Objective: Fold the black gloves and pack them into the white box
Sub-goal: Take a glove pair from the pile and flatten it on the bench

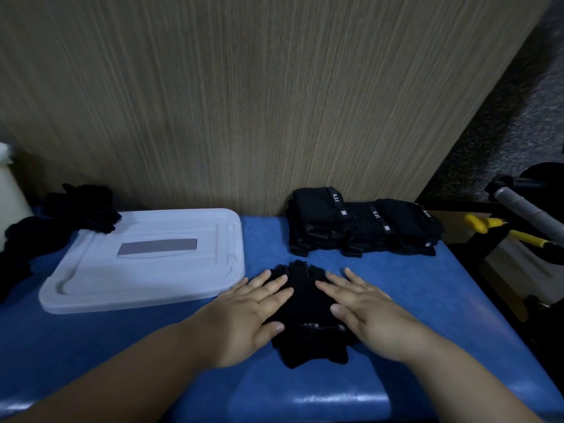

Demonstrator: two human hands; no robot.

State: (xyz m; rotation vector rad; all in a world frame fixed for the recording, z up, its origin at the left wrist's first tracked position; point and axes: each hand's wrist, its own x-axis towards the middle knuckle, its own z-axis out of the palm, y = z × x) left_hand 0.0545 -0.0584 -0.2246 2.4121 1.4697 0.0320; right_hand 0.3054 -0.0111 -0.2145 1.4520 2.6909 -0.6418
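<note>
We see both forearms reaching in from the bottom corners of the frame and meeting low in the middle, where a black glove (306, 315) lies flat on the blue desk (381, 300). The left hand (256, 312) rests palm down on the glove's left side, its fingers (276, 283) stretched out and spread, pointing toward the upper right; the thumb lies across the glove's lower left part. The right hand (364, 309) mirrors it on the right side, palm down, fingers extended toward the upper left, thumb tip on the cloth. Neither hand grips anything: the fingers are loose and flat, pressing on the glove rather than curled around it. Between the two hands the glove's finger stubs show at the top and its cuff end at the bottom.

To the left of centre the white box (146, 257) sits on the desk with its lid on, a grey rectangle on top; the left hand's outermost finger lies just beside its near right corner. At the right of centre, against the wooden wall (244, 102), stands a stack of folded black gloves (360, 224) with small white lettering. At the far left, a loose heap of black gloves (70, 215) lies partly against the box's far left corner. At the right edge, beyond the desk, we make out yellow-handled tools (500, 228).
</note>
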